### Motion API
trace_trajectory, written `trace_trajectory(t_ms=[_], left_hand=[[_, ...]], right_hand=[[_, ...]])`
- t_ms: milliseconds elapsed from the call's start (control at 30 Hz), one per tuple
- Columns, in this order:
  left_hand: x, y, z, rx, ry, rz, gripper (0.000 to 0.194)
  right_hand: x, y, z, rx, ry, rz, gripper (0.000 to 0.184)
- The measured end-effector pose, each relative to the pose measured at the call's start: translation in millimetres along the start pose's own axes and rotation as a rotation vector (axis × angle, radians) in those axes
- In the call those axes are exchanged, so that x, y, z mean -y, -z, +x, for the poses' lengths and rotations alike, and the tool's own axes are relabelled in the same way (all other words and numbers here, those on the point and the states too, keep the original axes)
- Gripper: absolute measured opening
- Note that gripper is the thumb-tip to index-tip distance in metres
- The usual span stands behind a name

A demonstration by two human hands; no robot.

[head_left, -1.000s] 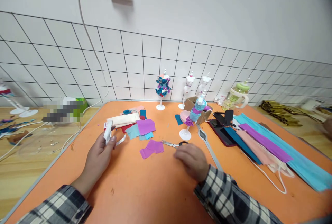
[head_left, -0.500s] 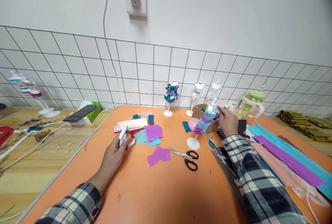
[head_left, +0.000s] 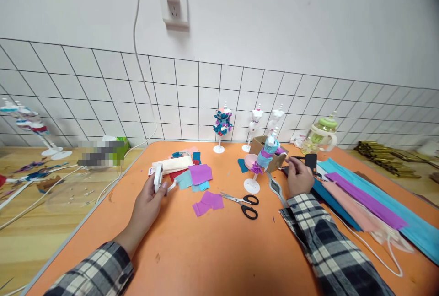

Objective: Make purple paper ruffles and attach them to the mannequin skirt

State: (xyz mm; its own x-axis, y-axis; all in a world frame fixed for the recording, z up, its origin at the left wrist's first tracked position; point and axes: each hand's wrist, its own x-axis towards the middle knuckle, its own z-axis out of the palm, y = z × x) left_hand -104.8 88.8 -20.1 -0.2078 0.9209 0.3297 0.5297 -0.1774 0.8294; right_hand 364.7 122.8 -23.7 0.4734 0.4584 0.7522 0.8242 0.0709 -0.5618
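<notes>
My left hand (head_left: 149, 202) is closed round what looks like a roll of white tape (head_left: 158, 178), with a loose white strip hanging by the thumb. My right hand (head_left: 299, 178) is curled with its fingertips pinched together, just right of a small cardboard box (head_left: 274, 164); whatever they hold is too small to make out. Close by stands a mini dress form (head_left: 267, 153) wrapped in blue and purple, with a purple pleated frill low on it. Black-handled scissors (head_left: 249, 212) lie open in the middle, beside purple fabric pieces (head_left: 208, 202).
A decorated dress form (head_left: 222, 123) and two bare white ones (head_left: 254, 124) stand at the back. Blue and purple squares (head_left: 200, 174) lie left of centre. Long fabric strips (head_left: 363, 197) cover the right side, near a green-lidded bottle (head_left: 320, 136). A pink bowl (head_left: 251, 161) sits by the box.
My right hand has come down and back from beside the box, its outstretched finger now curled in. The left hand keeps its hold on the tape. The view has shifted slightly.
</notes>
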Motion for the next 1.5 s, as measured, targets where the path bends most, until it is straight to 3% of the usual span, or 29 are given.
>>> trace_trajectory(t_ms=[233, 300, 367, 433, 567, 667, 733, 833, 933, 1033, 1133, 1233, 1400, 1500], left_hand=[[-15.9, 11.1, -26.9, -0.023, -0.127, -0.198, 0.053], [-24.9, 12.9, -39.3, 0.038, -0.146, -0.167, 0.043], [-34.8, 10.8, -51.1, 0.161, -0.151, -0.171, 0.037], [-43.5, 5.1, -61.9, 0.374, -0.128, -0.194, 0.037], [-52.4, -8.7, -79.2, 0.707, 0.036, -0.402, 0.056], [-54.1, -16.3, -86.9, 0.841, 0.053, -0.590, 0.071], [-55.5, -20.9, -89.8, 0.846, 0.055, -0.617, 0.073], [-58.3, -27.8, -93.2, 0.748, 0.096, -0.494, 0.066], [-57.7, -33.6, -99.0, 0.684, -0.003, -0.379, 0.063], [-52.6, -36.4, -107.0, 0.692, -0.093, -0.342, 0.066], [-49.3, -37.3, -112.0, 0.730, -0.049, -0.459, 0.075], [-54.4, -40.9, -111.8, 0.757, -0.017, -0.694, 0.072], [-74.2, -51.9, -110.1, 0.521, 0.058, -0.724, 0.062], [-79.2, -52.2, -110.0, 0.454, 0.080, -0.638, 0.058]], right_hand=[[17.3, 13.4, -19.1, 0.061, 0.038, 0.082, 0.039], [27.2, 18.6, -25.5, 0.081, 0.059, 0.112, 0.038], [42.4, 25.0, -33.9, 0.123, 0.105, 0.144, 0.035], [63.3, 32.5, -46.2, 0.214, 0.192, 0.199, 0.031], [112.3, 46.9, -81.3, 0.482, 0.492, 0.437, 0.030], [140.8, 54.7, -105.8, 0.541, 0.588, 0.510, 0.039], [151.9, 58.4, -116.5, 0.578, 0.545, 0.483, 0.040], [159.4, 61.3, -124.4, 0.649, 0.519, 0.540, 0.045], [162.7, 62.6, -127.6, 0.673, 0.516, 0.601, 0.047], [165.2, 63.5, -129.5, 0.661, 0.559, 0.651, 0.040], [166.0, 63.7, -130.1, 0.597, 0.652, 0.680, 0.027], [166.0, 62.7, -130.0, 0.537, 0.700, 0.700, 0.029], [167.5, 60.2, -133.5, 0.666, 0.711, 0.798, 0.029], [167.1, 61.6, -135.2, 0.734, 0.733, 0.806, 0.029]])
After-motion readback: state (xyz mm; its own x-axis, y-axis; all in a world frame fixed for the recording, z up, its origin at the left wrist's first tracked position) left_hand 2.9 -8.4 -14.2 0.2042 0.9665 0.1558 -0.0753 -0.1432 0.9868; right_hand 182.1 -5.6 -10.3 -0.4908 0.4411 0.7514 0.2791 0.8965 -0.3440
